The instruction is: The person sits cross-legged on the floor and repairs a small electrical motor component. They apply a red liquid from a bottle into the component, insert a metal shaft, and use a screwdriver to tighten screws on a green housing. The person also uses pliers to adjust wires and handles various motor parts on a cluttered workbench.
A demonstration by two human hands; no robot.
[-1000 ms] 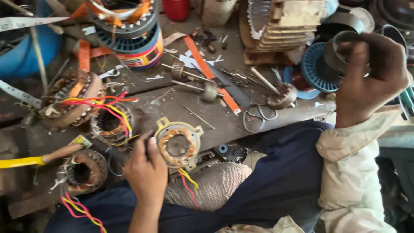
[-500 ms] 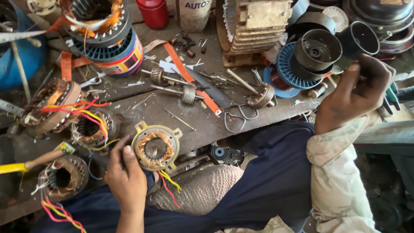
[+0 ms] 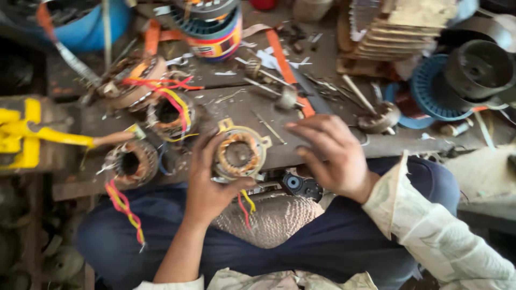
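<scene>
The left hand (image 3: 207,185) is gripping one copper-wound stator (image 3: 239,154) at the near edge of the worktop (image 3: 322,145), fingers curling round its rim. The right hand (image 3: 330,156) is hovering just beside it, fingers spread, holding nothing. Three more wound stators (image 3: 131,161) are lying to the left.
</scene>
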